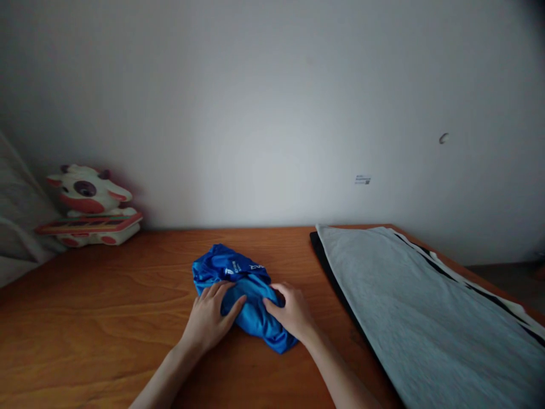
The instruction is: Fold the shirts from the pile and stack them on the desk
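A crumpled, shiny blue cloth (pixel 253 301) with white printed lettering lies bunched on the wooden table; I cannot tell what kind of item it is. My left hand (pixel 210 315) grips its left side, the thumb on top and the fingertips partly lost in the folds. On the right edge, my right hand (pixel 292 309) holds the fabric between curled fingers and thumb. Between the two hands the cloth is lighter blue, and its lower corner hangs toward me along the tabletop.
Flat grey fabric (pixel 409 295) with black and white layers covers the right side of the wooden table (pixel 106 318). A toy cow with a keyboard (pixel 96 207) stands at the back left. Behind the table rises a pale wall (pixel 255 113) with a small label (pixel 362 180).
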The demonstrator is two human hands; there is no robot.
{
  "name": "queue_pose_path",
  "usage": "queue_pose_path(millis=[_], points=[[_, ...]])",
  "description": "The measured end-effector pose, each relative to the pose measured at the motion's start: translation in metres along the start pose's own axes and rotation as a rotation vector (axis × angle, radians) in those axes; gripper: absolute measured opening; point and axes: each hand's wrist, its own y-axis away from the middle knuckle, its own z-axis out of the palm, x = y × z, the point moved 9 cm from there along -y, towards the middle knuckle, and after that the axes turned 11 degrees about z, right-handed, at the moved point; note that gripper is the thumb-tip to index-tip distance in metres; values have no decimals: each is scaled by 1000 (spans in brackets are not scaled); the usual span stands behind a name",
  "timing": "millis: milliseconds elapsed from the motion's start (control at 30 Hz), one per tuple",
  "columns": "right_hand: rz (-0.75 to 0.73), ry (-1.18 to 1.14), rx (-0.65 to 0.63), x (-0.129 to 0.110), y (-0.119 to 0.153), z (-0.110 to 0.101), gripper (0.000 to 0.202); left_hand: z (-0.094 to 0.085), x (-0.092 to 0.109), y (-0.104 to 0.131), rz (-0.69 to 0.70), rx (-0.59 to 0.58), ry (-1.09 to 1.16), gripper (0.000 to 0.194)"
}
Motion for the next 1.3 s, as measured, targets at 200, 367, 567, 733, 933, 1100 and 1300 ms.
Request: queue_pose_path(millis=[200,367,567,733,933,1100,1300], points=[[103,-277,-65,7,-9,-2,62,7,7,3,-53,-256,32,51],[16,-166,103,11,-5,-7,51,9,7,2,40,-78,-65,37],[-71,-59,-20,-2,0,7,16,16,-2,8,124,42,-135,44],[88,-293,88,14,-10,-8,34,16,-5,7,151,21,-92,24],[262,-560,190,37,-17,-21,39,-6,-14,0,-8,141,177,31],[271,-539,241,38,-17,-29,34,-14,-28,0,-271,270,654,47],[145,-464,137,15,-11,-22,34,-2,-33,4,-383,311,990,37]])
